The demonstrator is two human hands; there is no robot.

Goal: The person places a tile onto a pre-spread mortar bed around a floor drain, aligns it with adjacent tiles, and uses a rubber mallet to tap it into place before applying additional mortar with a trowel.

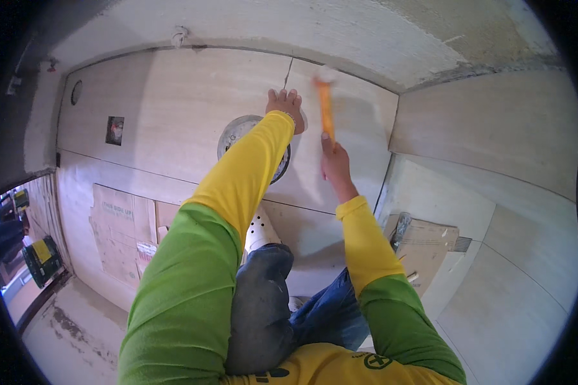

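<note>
My left hand [282, 109] lies with fingers spread on a pale tile [212, 77], just below a dark crack-like seam [288, 74]. My right hand [334, 163] grips the orange handle of a hammer-like tool [326, 106], whose pale head is blurred by motion near the seam at the top right. Under my left forearm is a round grey container or disc [234, 133] with a dark rim, partly hidden.
Cardboard sheets [119, 228] lie at the left and right [430, 240], the right one holding a small grey tool [401, 228]. A square cut-out [114, 130] is in the left tile. A white perforated shoe [260, 231] is below me. Tiled sides [481, 122] and an opening with boxes [42, 260] flank me.
</note>
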